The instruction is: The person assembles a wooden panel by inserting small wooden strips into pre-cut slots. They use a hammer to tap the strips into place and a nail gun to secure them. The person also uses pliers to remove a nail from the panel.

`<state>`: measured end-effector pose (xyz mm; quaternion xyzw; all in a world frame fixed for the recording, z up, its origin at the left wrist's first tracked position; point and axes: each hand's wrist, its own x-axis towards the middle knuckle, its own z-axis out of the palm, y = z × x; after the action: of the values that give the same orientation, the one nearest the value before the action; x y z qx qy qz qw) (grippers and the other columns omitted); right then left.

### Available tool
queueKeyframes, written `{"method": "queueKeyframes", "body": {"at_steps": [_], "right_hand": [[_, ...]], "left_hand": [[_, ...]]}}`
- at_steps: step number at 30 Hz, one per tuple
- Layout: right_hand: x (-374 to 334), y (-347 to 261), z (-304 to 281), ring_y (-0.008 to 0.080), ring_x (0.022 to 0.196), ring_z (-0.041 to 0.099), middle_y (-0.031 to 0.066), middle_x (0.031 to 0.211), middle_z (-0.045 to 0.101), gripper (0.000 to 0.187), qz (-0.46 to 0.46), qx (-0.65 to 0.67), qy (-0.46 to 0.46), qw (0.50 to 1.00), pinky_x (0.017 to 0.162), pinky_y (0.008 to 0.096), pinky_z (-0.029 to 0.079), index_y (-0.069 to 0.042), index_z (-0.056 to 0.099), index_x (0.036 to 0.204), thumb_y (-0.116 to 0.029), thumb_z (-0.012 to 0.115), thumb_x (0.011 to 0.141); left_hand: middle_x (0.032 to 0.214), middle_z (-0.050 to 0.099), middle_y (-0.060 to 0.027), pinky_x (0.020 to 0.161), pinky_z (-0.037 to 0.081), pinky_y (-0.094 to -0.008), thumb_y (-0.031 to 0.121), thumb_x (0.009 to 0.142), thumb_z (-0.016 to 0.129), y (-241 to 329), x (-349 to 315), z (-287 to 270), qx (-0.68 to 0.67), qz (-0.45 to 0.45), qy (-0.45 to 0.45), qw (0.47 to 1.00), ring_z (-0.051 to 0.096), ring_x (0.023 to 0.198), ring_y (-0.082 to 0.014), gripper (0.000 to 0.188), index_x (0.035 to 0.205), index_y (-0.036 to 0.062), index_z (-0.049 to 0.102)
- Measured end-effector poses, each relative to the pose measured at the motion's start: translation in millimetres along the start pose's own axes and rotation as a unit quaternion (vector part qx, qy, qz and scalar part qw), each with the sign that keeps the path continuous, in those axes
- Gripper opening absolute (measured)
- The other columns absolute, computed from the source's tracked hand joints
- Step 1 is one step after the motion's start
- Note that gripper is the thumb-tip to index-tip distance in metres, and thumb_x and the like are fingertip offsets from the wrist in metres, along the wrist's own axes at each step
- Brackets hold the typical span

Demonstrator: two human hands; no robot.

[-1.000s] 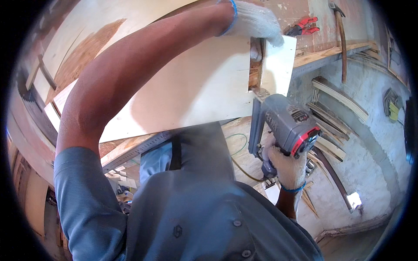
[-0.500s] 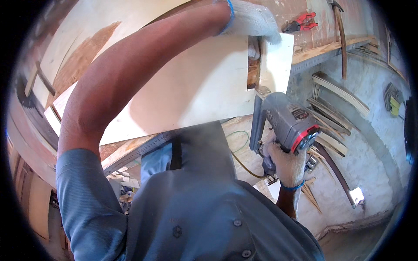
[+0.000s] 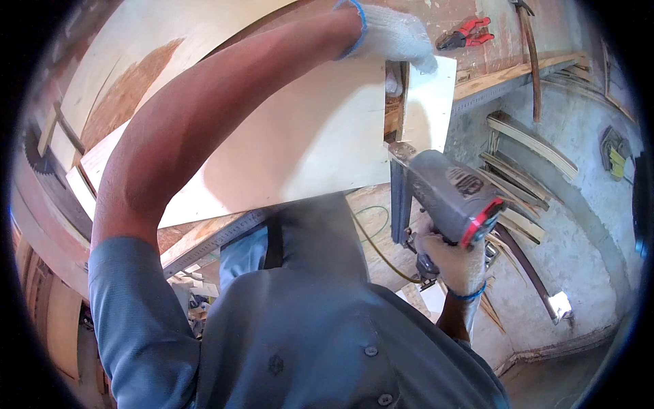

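Note:
My right hand (image 3: 453, 262), in a white knit glove with a blue cuff, is closed around the handle of a dark grey nail gun (image 3: 449, 191) with a red band. The gun's nose touches the near end of a narrow pale board (image 3: 428, 102). My left hand (image 3: 395, 37), gloved too, reaches across and curls its fingers over the far end of that board. Whitish glove fabric also shows in the gap beside it. A wide plywood panel (image 3: 327, 136) lies left of the gap, under my left forearm. Most of my left fingers are hidden.
Red-handled pliers (image 3: 466, 34) and a hammer (image 3: 530, 54) lie on the bench beyond. A saw blade (image 3: 44, 167) stands at far left. An air hose (image 3: 375, 252) hangs below the gun. Wood strips (image 3: 531, 146) lie on the floor at right.
The nail gun and my right hand have shifted slightly, its nose now a little further left along the near edge. The boards have slid slightly left. My left hand keeps its hold.

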<state>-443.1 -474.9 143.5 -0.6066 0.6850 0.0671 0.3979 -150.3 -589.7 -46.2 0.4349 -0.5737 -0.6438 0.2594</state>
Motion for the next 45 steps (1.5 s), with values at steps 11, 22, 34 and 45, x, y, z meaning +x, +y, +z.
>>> {"method": "queueKeyframes", "body": {"at_steps": [11, 22, 34, 45], "right_hand": [[-9.3, -10.2, -1.8, 0.0172, 0.079, 0.069, 0.0065, 0.089, 0.072, 0.031, 0.049, -0.024, 0.032, 0.998, 0.071, 0.0317, 0.056, 0.001, 0.067, 0.109, -0.003, 0.077, 0.079], [7.1, -11.5, -6.4, 0.0147, 0.069, 0.066, 0.0078, 0.083, 0.070, 0.021, 0.076, 0.014, -0.002, 0.997, 0.063, 0.0297, 0.054, 0.001, 0.064, 0.107, 0.000, 0.069, 0.087], [8.8, -13.1, 26.8, 0.0105, 0.066, 0.062, 0.0032, 0.081, 0.065, 0.029, 0.074, 0.088, -0.008, 0.993, 0.059, 0.0267, 0.052, 0.000, 0.063, 0.115, 0.006, 0.066, 0.087], [0.7, -21.3, 22.2, 0.0129, 0.068, 0.066, 0.0048, 0.080, 0.069, 0.027, 0.075, 0.142, -0.022, 0.987, 0.061, 0.0287, 0.054, 0.000, 0.063, 0.117, -0.001, 0.066, 0.090]], "left_hand": [[0.085, 0.073, -0.0126, 0.068, 0.051, -0.0423, 0.024, 0.099, 0.060, -22.3, 8.2, 6.1, 0.099, 0.023, 0.026, 0.994, 0.067, 0.071, -0.0240, 0.028, 0.086, 0.0061, 0.076], [0.088, 0.076, -0.0105, 0.074, 0.056, -0.0402, 0.028, 0.103, 0.057, -26.3, 1.1, 6.4, -0.088, -0.098, 0.005, 0.991, 0.072, 0.077, -0.0214, 0.029, 0.095, 0.0074, 0.076], [0.110, 0.076, -0.0176, 0.089, 0.050, -0.0439, 0.047, 0.088, 0.064, -36.1, 13.8, 19.4, 0.112, -0.064, 0.094, 0.987, 0.069, 0.097, -0.0345, 0.053, 0.120, 0.0068, 0.075], [0.088, 0.074, -0.0102, 0.075, 0.055, -0.0397, 0.040, 0.094, 0.065, -31.6, 9.6, 31.3, -0.002, -0.052, 0.088, 0.995, 0.071, 0.076, -0.0225, 0.040, 0.092, 0.0006, 0.073]]}}
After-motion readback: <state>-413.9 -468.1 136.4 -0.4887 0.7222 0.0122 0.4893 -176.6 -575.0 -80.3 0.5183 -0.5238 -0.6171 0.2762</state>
